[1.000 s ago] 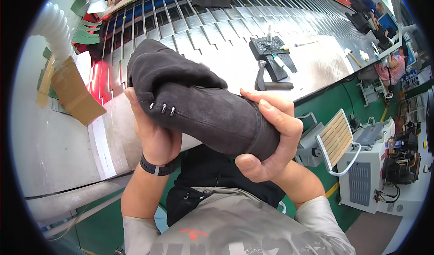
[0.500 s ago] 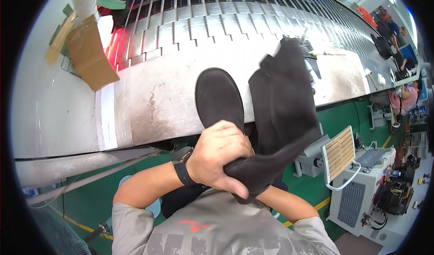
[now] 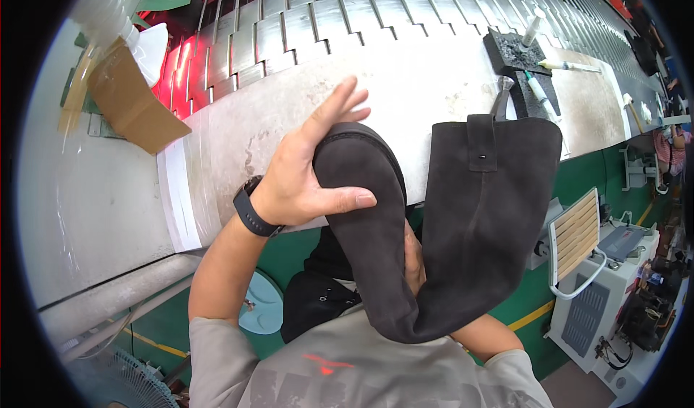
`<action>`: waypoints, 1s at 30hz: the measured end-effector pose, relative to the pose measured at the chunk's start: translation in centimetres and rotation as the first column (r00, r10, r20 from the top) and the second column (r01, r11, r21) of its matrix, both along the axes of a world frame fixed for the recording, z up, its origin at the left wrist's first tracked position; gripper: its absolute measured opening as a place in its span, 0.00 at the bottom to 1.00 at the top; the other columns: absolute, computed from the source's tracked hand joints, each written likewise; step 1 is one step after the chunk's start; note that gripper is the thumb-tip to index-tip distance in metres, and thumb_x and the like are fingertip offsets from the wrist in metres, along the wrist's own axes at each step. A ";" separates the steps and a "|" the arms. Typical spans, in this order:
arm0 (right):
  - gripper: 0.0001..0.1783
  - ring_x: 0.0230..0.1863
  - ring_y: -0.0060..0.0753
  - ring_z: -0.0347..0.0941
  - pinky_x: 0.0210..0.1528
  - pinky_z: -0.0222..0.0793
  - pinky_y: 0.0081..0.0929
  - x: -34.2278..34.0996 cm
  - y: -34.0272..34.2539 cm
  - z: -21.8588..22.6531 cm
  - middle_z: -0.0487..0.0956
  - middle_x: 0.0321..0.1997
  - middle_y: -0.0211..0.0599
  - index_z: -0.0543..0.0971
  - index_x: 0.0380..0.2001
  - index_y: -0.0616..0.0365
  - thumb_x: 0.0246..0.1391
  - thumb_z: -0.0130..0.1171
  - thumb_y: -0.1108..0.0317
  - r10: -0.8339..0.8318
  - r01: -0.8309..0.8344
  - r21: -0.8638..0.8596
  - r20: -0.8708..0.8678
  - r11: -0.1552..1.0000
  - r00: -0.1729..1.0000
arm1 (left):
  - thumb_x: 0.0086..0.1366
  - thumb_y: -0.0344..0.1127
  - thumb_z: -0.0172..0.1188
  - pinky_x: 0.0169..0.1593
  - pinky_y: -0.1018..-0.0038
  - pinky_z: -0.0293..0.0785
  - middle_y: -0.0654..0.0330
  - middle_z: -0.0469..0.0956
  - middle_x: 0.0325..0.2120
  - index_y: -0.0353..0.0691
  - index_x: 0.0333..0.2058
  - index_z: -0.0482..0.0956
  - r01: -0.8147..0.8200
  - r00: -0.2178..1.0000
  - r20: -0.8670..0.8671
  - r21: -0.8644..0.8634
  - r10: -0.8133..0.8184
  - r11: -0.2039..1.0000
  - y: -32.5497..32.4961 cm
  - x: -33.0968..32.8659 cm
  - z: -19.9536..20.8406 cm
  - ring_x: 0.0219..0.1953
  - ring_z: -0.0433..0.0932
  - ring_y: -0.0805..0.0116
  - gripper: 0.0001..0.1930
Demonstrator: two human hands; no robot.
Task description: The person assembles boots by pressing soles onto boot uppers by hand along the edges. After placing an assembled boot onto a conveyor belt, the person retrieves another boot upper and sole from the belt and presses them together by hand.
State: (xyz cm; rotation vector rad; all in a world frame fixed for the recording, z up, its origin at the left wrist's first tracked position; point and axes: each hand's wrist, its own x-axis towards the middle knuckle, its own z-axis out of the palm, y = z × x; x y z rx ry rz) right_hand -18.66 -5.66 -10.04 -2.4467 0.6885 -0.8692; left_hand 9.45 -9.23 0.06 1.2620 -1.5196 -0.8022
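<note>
A tall dark boot (image 3: 484,213) is bent at the ankle in front of me, its foot on the left and its wide shaft on the right. A pull tab shows at the shaft's top edge. My left hand (image 3: 293,177) is spread around the toe, thumb lying across it and fingers stretched out past the far side. Between foot and shaft, fingers of my right hand (image 3: 413,260) press against the boot from below. The rest of that hand is hidden behind it.
Along the pale worktop (image 3: 238,140) runs a slatted metal conveyor (image 3: 332,21). A dark block (image 3: 510,52) and a syringe-like tube (image 3: 538,90) sit beyond the shaft. Cardboard (image 3: 134,101) stands at left. A wooden-slatted rack (image 3: 576,238) is at right, a fan (image 3: 134,372) low left.
My left hand has let go of the ankle area and moved up to the toe, its fingers spreading. The boot has turned, and the shaft has opened out to the right.
</note>
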 end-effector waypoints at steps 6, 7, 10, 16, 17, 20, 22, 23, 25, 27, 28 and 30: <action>0.42 0.78 0.50 0.66 0.79 0.57 0.53 -5.8 -3.8 1.6 0.64 0.81 0.58 0.44 0.81 0.67 0.76 0.48 0.59 0.312 -0.300 0.096 -0.412 0.949 0.856 | 0.56 0.46 0.82 0.66 0.58 0.77 0.39 0.75 0.67 0.33 0.76 0.63 0.086 0.995 0.054 -0.019 -0.085 0.996 -0.6 0.9 0.2 0.65 0.81 0.46 0.54; 0.42 0.78 0.50 0.66 0.79 0.57 0.53 -5.0 -3.5 1.3 0.64 0.81 0.58 0.44 0.81 0.67 0.76 0.48 0.59 0.312 -0.299 0.099 -0.411 0.949 0.857 | 0.56 0.45 0.81 0.64 0.59 0.78 0.40 0.79 0.63 0.32 0.71 0.69 0.114 0.991 0.081 -0.065 -0.108 0.991 -0.9 1.2 0.1 0.62 0.83 0.47 0.48; 0.39 0.75 0.47 0.70 0.78 0.58 0.50 -2.1 -2.4 0.3 0.70 0.75 0.66 0.59 0.75 0.72 0.70 0.56 0.62 0.008 0.001 -0.145 0.060 0.989 0.998 | 0.56 0.42 0.79 0.60 0.61 0.80 0.41 0.84 0.56 0.32 0.62 0.78 0.140 0.986 0.109 -0.098 -0.129 0.985 -1.6 1.1 0.6 0.56 0.86 0.49 0.37; 0.36 0.73 0.45 0.72 0.77 0.60 0.49 0.2 -1.9 0.7 0.72 0.72 0.66 0.63 0.72 0.73 0.68 0.58 0.63 -0.015 0.016 0.055 -0.018 0.998 1.000 | 0.57 0.40 0.77 0.54 0.64 0.81 0.48 0.86 0.46 0.32 0.54 0.83 0.093 0.987 0.140 -0.113 -0.077 0.989 -1.9 0.9 1.0 0.47 0.87 0.55 0.28; 0.36 0.73 0.45 0.72 0.76 0.61 0.49 0.3 -1.7 1.4 0.72 0.72 0.66 0.64 0.72 0.73 0.68 0.59 0.63 0.001 0.001 0.087 -0.018 0.996 1.000 | 0.58 0.40 0.77 0.52 0.65 0.82 0.50 0.86 0.44 0.34 0.52 0.84 0.065 0.992 0.111 -0.117 -0.052 0.991 -1.9 0.9 0.9 0.46 0.87 0.55 0.26; 0.34 0.72 0.44 0.73 0.76 0.62 0.48 0.0 -0.9 3.6 0.73 0.71 0.66 0.66 0.70 0.73 0.67 0.59 0.64 0.074 -0.068 0.190 -0.023 0.979 0.997 | 0.60 0.42 0.74 0.54 0.67 0.79 0.52 0.85 0.45 0.32 0.56 0.82 -0.011 0.999 0.035 -0.046 0.012 0.999 -1.0 0.7 0.8 0.47 0.85 0.60 0.29; 0.34 0.71 0.44 0.74 0.75 0.63 0.48 -0.4 -0.4 5.1 0.74 0.70 0.66 0.68 0.69 0.73 0.67 0.60 0.64 0.147 -0.136 0.261 -0.022 0.956 0.989 | 0.63 0.42 0.71 0.57 0.69 0.77 0.56 0.84 0.45 0.30 0.61 0.79 -0.102 0.990 -0.088 0.053 0.106 0.993 -0.5 0.6 0.0 0.48 0.82 0.67 0.31; 0.33 0.71 0.44 0.74 0.75 0.63 0.47 -0.8 -0.3 6.1 0.74 0.69 0.66 0.68 0.69 0.73 0.66 0.60 0.65 0.199 -0.183 0.303 -0.023 0.935 0.980 | 0.63 0.42 0.71 0.57 0.69 0.77 0.56 0.84 0.45 0.30 0.61 0.79 -0.113 0.989 -0.089 0.031 0.115 0.993 -0.1 0.7 -0.2 0.48 0.82 0.67 0.31; 0.32 0.70 0.43 0.75 0.74 0.64 0.47 -2.0 -0.4 8.7 0.75 0.69 0.66 0.70 0.68 0.73 0.66 0.61 0.65 0.367 -0.315 0.435 -0.039 0.844 0.929 | 0.65 0.38 0.69 0.57 0.72 0.77 0.58 0.84 0.46 0.31 0.61 0.78 -0.159 0.901 -0.349 0.282 0.256 0.946 0.7 0.7 -0.5 0.48 0.82 0.70 0.28; 0.32 0.69 0.43 0.75 0.74 0.65 0.46 -3.0 -1.5 12.4 0.75 0.68 0.66 0.71 0.67 0.73 0.65 0.62 0.65 0.552 -0.424 0.582 -0.051 0.693 0.832 | 0.70 0.36 0.66 0.57 0.74 0.78 0.59 0.84 0.46 0.31 0.62 0.77 -0.165 0.841 -0.454 0.300 0.293 0.939 1.7 0.7 -0.4 0.48 0.82 0.73 0.25; 0.31 0.69 0.42 0.76 0.73 0.65 0.46 -3.2 -2.3 14.6 0.76 0.67 0.66 0.72 0.66 0.73 0.65 0.62 0.66 0.595 -0.446 0.601 -0.062 0.663 0.801 | 0.72 0.36 0.66 0.56 0.75 0.78 0.59 0.84 0.47 0.31 0.61 0.77 -0.173 0.717 -0.604 0.330 0.348 0.928 2.2 0.9 -0.1 0.48 0.82 0.73 0.23; 0.30 0.68 0.42 0.76 0.73 0.66 0.46 -3.1 -5.5 19.6 0.77 0.67 0.66 0.73 0.65 0.73 0.64 0.63 0.66 0.540 -0.428 0.533 -0.065 0.729 0.839 | 0.77 0.36 0.63 0.57 0.75 0.77 0.59 0.84 0.47 0.30 0.62 0.76 -0.203 0.550 -0.738 0.337 0.392 0.919 3.4 1.7 0.3 0.49 0.82 0.73 0.21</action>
